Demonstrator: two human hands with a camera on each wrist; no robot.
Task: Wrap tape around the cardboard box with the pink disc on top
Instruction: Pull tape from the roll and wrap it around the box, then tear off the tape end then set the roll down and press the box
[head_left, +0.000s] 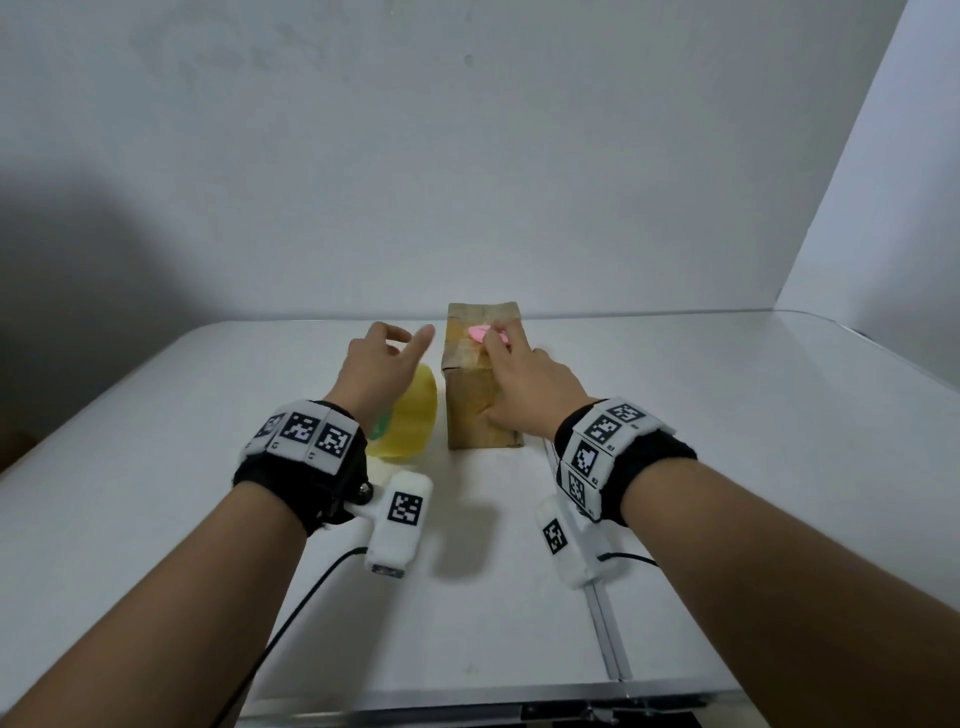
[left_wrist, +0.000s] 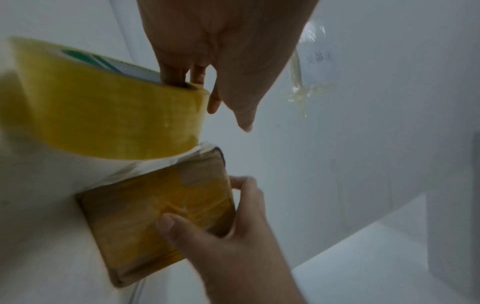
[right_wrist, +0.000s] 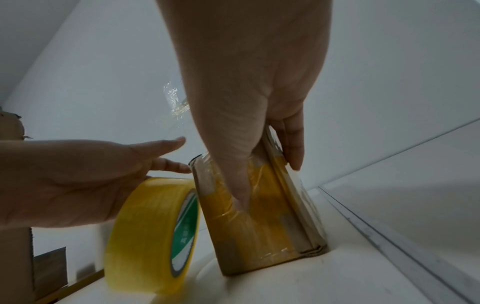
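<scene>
Bare forearms fitted with wrist-mounted camera rigs.
Each wrist carries a black band (head_left: 291, 483) (head_left: 641, 467) faced with white tiles printed with black square codes; 1 white, code-marked camera block (head_left: 400, 519) (head_left: 563, 540) hangs beneath each, trailing a thin black cable (head_left: 306, 587).

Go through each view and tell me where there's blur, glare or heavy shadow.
Head view: sharp, with a dark shadow on the wall at left and wide-angle bending of the table edge. Left wrist view: the tape roll and cardboard box are motion-smeared. Right wrist view: the roll's lower left edge blurs, and crinkled clear tape catches glare.
</scene>
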